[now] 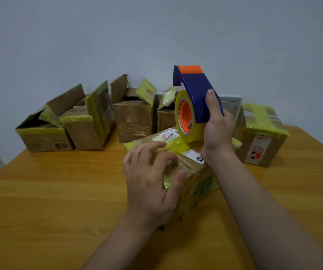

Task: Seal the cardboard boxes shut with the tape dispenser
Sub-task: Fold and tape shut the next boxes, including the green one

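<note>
Dispenser: blue dispenser (195, 94) with an orange cap, held upright above the far end of the near box (195, 184); its yellow tape roll (184, 117) touches, or nearly touches, the box top.
Right hand: right hand (218, 131) clamped round the dispenser's blue body, thumb up along its back, a fingertip showing through the orange core.
Left hand: left hand (151, 178) cupped over the near box's left corner, fingers bent with tips on the taped top, thumb by the near edge.
Near box: lies on the worktop (59, 191) at centre, flaps down, yellow tape and white labels across the top.
Back row: four boxes (44, 137) along the wall, flaps standing open, old yellow tape on them.
Right box: closed box (262, 137) with yellow tape over its top, just behind the right wrist.
</note>
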A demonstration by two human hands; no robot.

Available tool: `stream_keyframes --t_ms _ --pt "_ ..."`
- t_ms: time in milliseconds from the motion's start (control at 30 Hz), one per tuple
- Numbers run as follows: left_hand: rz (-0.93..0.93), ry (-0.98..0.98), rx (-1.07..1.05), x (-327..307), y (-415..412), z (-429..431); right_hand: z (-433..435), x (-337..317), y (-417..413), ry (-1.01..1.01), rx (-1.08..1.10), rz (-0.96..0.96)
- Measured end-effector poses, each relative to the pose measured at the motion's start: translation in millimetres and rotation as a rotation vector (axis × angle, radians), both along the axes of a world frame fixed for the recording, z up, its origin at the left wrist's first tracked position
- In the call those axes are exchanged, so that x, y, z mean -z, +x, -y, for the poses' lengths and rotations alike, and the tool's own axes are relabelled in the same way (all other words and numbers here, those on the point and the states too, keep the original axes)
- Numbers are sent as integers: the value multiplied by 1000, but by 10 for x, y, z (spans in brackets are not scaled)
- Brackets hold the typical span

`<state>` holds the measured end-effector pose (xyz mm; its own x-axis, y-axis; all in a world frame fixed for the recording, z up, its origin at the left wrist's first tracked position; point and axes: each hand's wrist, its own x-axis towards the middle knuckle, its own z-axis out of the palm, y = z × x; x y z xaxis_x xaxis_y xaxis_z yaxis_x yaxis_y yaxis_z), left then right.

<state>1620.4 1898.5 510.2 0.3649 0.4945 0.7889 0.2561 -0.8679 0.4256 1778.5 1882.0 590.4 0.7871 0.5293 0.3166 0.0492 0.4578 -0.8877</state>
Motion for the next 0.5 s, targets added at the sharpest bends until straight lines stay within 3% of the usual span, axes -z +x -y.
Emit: stream_keyframes --t_ms 100,300,500 --pt "31 -48 -26 125 -19 64 14 11 4 4 -8 -2" --pt "95 124 150 390 -89 -21 11 26 17 16 -6 -20" --pt "185 97 134 325 -40 -5 -14 6 -1 4 -7 -22"
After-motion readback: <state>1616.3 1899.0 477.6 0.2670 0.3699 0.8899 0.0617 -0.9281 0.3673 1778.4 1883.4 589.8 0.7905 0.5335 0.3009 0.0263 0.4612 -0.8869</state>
